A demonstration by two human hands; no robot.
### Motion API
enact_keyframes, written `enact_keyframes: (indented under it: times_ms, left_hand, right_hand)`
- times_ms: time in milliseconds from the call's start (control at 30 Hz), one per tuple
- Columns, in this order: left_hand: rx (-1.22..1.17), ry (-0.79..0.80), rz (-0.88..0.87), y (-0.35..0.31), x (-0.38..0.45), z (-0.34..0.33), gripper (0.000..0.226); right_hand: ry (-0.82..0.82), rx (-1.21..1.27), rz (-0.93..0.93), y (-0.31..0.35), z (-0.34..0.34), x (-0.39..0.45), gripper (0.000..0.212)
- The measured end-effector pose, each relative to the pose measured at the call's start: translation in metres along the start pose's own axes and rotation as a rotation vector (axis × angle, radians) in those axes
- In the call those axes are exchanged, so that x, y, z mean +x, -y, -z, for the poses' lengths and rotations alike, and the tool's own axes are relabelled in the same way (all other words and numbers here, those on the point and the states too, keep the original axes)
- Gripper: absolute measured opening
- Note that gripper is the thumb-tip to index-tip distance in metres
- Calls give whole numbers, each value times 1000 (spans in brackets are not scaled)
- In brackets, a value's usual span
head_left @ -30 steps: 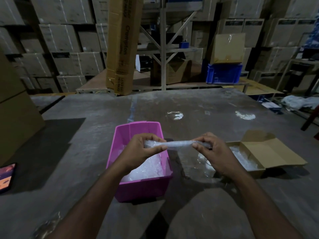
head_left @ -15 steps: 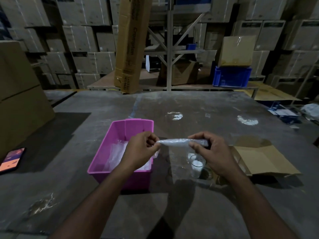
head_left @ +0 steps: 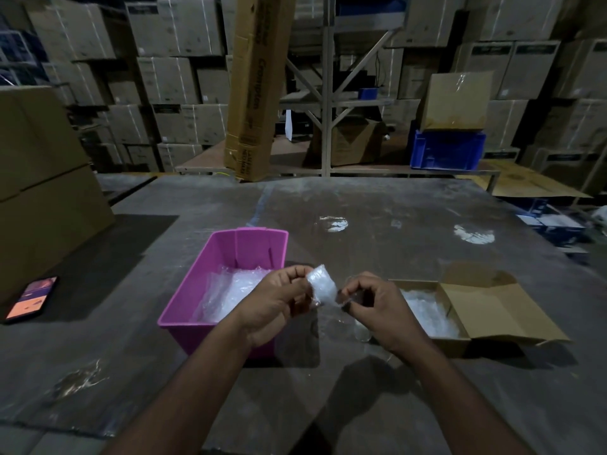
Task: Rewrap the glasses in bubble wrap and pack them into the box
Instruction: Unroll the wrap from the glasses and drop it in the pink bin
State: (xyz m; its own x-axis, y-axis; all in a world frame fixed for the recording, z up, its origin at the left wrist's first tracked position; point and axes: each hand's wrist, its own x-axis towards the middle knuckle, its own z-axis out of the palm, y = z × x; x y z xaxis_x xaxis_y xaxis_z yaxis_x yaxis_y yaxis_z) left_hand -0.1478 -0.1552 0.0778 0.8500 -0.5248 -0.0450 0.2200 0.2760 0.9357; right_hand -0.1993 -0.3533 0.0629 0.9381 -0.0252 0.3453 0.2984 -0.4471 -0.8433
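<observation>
My left hand (head_left: 279, 302) and my right hand (head_left: 377, 305) hold a piece of bubble wrap (head_left: 322, 285) between them above the table, each pinching one side of it. The wrap is bunched into a short white wad. A small clear glass (head_left: 362, 333) stands on the table just under my right hand, partly hidden by it. The open cardboard box (head_left: 492, 303) lies to the right with bubble wrap inside. A pink plastic bin (head_left: 230, 254) to the left holds more loose bubble wrap.
A phone (head_left: 31, 298) with a lit screen lies at the table's left edge beside a large cardboard carton (head_left: 42, 192). A tall carton (head_left: 256, 87) leans at the table's far edge. Stacked cartons, metal shelving and a blue crate (head_left: 446, 149) stand behind.
My hands have come closer together and the long stretched roll of bubble wrap is now bunched short between them. The camera view has shifted, so the box's inside shows again.
</observation>
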Motion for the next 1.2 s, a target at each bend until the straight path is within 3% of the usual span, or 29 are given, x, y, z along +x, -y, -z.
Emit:
enact_keyframes:
  times_ms: [300,567,700,833,900,967,1100,1200]
  left_hand:
    - [288,82,89,-4,-6,8,8]
    - [369,138,128,-13,-3,25,27]
    - [430,207,102,-18,1,37,24]
    - [488,140,18,-23,8,48,19]
    - [493,130,7,-25,11,54,16]
    - [504,140,16,-27,14,59,14]
    - [505,154,56,-31,20,64,17]
    - [433,138,85,-32,27,72,18]
  right_hand:
    - [-133,-36,18,8,-13,9,29]
    - [-123,91,70,24,-31,14,41]
    - [-89,102,72,29,-39,18,39]
    - [-70,226,-30,30,-43,23,21]
    - [-22,295,-67,35,-45,24,28]
    - [-2,260,-61,42,-49,25,35]
    - [-61,89,13,48,-58,29,16]
    - [46,82,39,44,-60,32,27]
